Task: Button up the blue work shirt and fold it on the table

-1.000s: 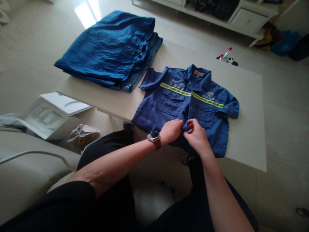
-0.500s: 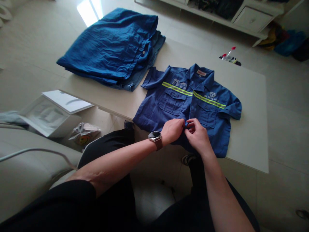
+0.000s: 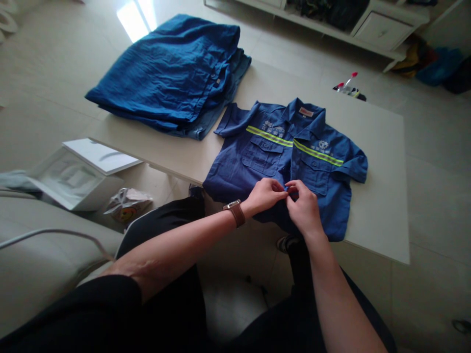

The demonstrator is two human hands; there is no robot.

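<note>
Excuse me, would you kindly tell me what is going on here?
A person's left hand and right hand meet at the front opening of a blue shirt; what exactly they grip there is hard to see. The shirt lies spread face up on a white table, beside some folded blue cloth.

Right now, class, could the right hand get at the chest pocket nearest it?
Likely yes: the right hand is at the shirt, close to that chest pocket, and nothing covers its flap.

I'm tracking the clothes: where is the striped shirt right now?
In the head view, the shirt lies right of centre on the table, right of the clothes pile, the left hand and right hand at its lower front.
</note>
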